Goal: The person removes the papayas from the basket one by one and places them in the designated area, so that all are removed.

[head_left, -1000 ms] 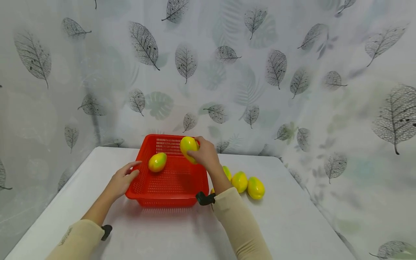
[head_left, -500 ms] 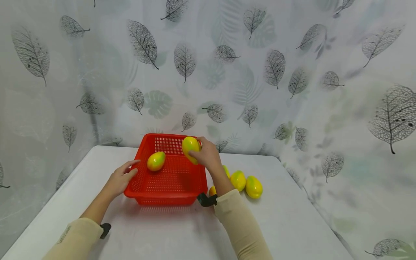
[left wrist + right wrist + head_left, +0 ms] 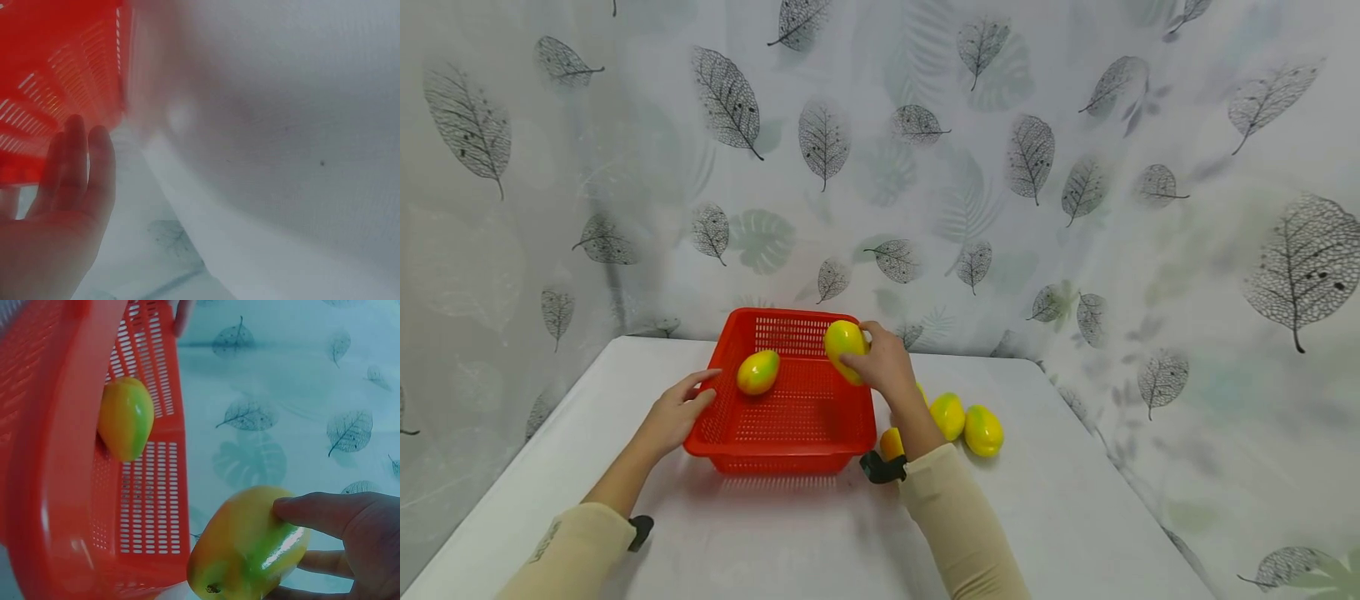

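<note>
The right hand [image 3: 883, 364] grasps a yellow mango [image 3: 845, 352], with the thumb on the near side and the fingers round the other side. It holds the fruit up at the back right corner of a red plastic basket [image 3: 775, 450], and the right wrist view shows the mango tilted, its dark stem end exposed and a green patch along its shiny skin. The left hand [image 3: 676, 417] is free of any grasp: its fingers lie loosely extended by the basket's left side, thumb apart, though whether they touch the plastic cannot be told. Inside the basket a second mango [image 3: 758, 372], yellow with a green end and an orange flush, lies near the left wall. The basket has slotted walls and stands on a white worktop [image 3: 1075, 508]. To its right, two mangoes [image 3: 966, 423] lie side by side, a sliver of another [image 3: 922, 392] shows behind the right forearm, and an orange-toned one [image 3: 891, 444] sits just beside the basket, partly covered by the wrist. Both arms wear beige sleeves [image 3: 966, 525] and black wrist bands [image 3: 883, 468]. Behind the worktop hangs a pale sheet [image 3: 880, 196] printed with grey skeleton leaves.
</note>
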Demonstrator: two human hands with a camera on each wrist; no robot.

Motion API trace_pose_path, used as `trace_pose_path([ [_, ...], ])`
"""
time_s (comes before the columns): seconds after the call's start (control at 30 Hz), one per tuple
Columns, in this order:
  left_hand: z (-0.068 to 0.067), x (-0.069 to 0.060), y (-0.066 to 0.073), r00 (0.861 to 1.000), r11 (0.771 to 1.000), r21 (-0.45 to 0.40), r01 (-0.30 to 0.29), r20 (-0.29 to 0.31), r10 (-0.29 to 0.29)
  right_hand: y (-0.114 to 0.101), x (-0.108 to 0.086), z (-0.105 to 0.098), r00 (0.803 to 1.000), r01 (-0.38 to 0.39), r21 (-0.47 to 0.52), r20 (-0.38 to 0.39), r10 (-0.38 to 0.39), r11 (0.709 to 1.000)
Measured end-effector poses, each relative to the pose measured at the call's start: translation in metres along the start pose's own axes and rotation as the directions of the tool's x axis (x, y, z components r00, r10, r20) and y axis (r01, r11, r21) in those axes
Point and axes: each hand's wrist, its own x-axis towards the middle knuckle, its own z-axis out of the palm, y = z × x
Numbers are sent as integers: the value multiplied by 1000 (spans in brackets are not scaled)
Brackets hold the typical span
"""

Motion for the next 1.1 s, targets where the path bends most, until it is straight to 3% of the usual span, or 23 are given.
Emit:
trace_pose_path([
  [0.33,1,0,1,1000,1000,6,-3,0,3,6,-8,0,997,-76,43,13,76,996],
  [0.77,1,-1,5,1000,1000,1,-4,2,4,12,-12,-13,997,-69,3,-20,69,998],
  [1.1,0,-1,2,1000,1000,3,1,9,-1,17,-18,-18,995,-98,26,-26,99,995],
])
